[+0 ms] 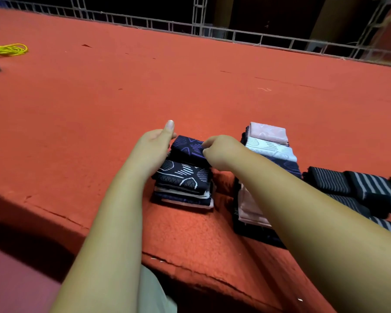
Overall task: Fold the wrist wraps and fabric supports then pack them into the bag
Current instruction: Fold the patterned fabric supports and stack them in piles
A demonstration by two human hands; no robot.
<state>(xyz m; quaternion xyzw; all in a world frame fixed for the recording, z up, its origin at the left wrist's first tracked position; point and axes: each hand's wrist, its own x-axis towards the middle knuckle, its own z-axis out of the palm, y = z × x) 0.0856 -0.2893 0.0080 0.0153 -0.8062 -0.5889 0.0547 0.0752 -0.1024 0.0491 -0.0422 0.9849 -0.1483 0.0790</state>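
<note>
**Now both hands are setting the top piece on the stack**

Right in the middle, the top piece (187,147), dark with purple lines, is lying on the far end of the folded stack (183,186). It is sitting between the two hands. Its long side looks like it is running from one hand across to the other.

The right hand (221,152) is touching the right edge of the piece. Its fingers are curling in and seem to be pinching that edge. The left hand (154,147) is leaning against the left side of the stack with its thumb sticking straight up. Its fingers are mostly hiding behind the hand, so I cannot tell if they are holding anything.

Both hands are just as near, one on each side, so I think the next job is lining the piece up with the ones under it.

Just to the right, a second pile (269,143) of pink, white and dark pieces is waiting. Further right, striped wraps (348,184) are lying rolled up. All of it is resting on the orange desk (190,86). A yellow cord (8,49) is lying far off to the left. No bag is showing.
</note>
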